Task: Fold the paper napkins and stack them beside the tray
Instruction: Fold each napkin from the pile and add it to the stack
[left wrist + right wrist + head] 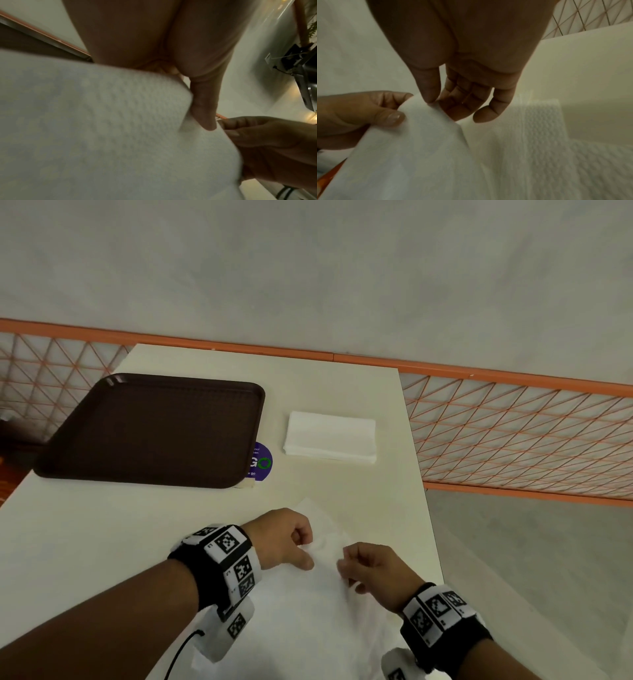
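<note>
An unfolded white paper napkin (308, 594) is lifted over the near end of the cream table (102, 525). My left hand (306, 553) pinches its upper edge with thumb and curled fingers, and my right hand (344, 563) pinches the same edge just to the right. In the left wrist view the thumb (204, 108) presses the napkin (102, 135). In the right wrist view the right hand (435, 101) and left hand (368, 115) both hold the napkin (411, 155). A stack of folded napkins (330, 436) lies right of the brown tray (150, 429).
A purple round sticker (262, 462) shows beside the tray's near right corner. An orange mesh railing (513, 433) runs behind and to the right of the table. The table's right edge (423, 474) is close to the stack. More white napkin paper (547, 135) lies under the hands.
</note>
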Demonstrator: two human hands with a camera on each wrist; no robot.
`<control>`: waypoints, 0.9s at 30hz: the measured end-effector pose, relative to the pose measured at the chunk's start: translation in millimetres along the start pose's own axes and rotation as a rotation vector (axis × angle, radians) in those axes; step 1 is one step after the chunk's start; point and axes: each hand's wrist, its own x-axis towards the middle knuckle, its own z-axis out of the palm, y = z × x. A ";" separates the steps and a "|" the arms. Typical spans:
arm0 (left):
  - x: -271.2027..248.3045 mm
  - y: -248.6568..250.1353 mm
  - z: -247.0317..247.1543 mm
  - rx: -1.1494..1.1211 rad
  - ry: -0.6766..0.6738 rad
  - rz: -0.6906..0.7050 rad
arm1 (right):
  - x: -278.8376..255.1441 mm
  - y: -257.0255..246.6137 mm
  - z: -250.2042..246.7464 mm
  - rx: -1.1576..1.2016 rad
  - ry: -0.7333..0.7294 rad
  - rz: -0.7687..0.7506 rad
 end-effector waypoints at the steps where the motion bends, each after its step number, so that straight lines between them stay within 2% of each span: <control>1: -2.3 -2.5 -3.1 -0.006 -0.001 -0.008 | -0.5 -1.2 -0.9 0.017 0.000 -0.011; 6: -11.1 -17.9 -11.8 -0.143 -0.014 -0.031 | 1.3 -16.4 -5.0 0.178 0.068 -0.048; 8: -14.7 -15.2 -17.4 -0.254 0.003 -0.002 | 2.0 -19.4 -7.5 0.237 0.053 -0.021; 10: -16.9 -11.1 -25.5 -0.434 0.045 0.025 | -1.0 -18.2 -8.8 0.175 -0.009 0.027; 13: -14.1 -19.3 -35.3 -0.551 0.218 0.012 | -8.4 -13.6 -10.0 0.198 -0.061 0.092; 15: -11.6 -30.9 -37.1 -0.610 0.331 -0.025 | -11.9 -12.0 -11.5 0.313 -0.023 0.116; 18: -13.1 -38.7 -36.1 -0.722 0.414 -0.069 | -13.6 -16.9 -10.1 0.515 0.031 0.131; 22: -11.0 -38.7 -32.8 -0.725 0.439 -0.067 | -10.4 -25.5 -5.2 0.595 0.034 0.146; 27: -12.7 -22.6 -40.9 -0.500 0.428 0.045 | -9.3 -31.9 -1.6 0.470 -0.024 0.159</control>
